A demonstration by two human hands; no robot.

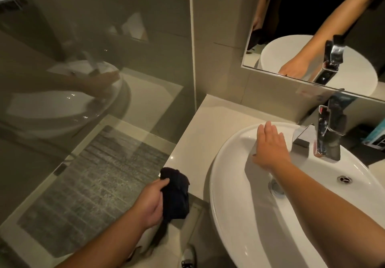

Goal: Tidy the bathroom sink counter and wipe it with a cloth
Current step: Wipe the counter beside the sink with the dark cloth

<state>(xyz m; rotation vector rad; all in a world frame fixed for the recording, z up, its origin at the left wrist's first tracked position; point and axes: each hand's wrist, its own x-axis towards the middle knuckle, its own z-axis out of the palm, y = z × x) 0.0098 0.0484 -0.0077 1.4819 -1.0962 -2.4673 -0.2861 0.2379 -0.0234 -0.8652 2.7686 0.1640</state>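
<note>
A round white basin (235, 221) stands on a pale stone counter (200, 130). My left hand (150, 203) grips a bunched dark cloth (177, 194), held just off the counter's front left corner. My right hand (270, 146) reaches over the basin with flat, spread fingers, palm down near the far rim, holding nothing. A chrome tap (325, 134) rises just right of that hand.
A glass shower screen (93, 59) closes off the left, with a grey mat (93, 180) behind it. A mirror (312, 27) hangs above the counter. A boxed item (375, 136) lies at the far right. The drain (277, 187) sits in the basin's middle.
</note>
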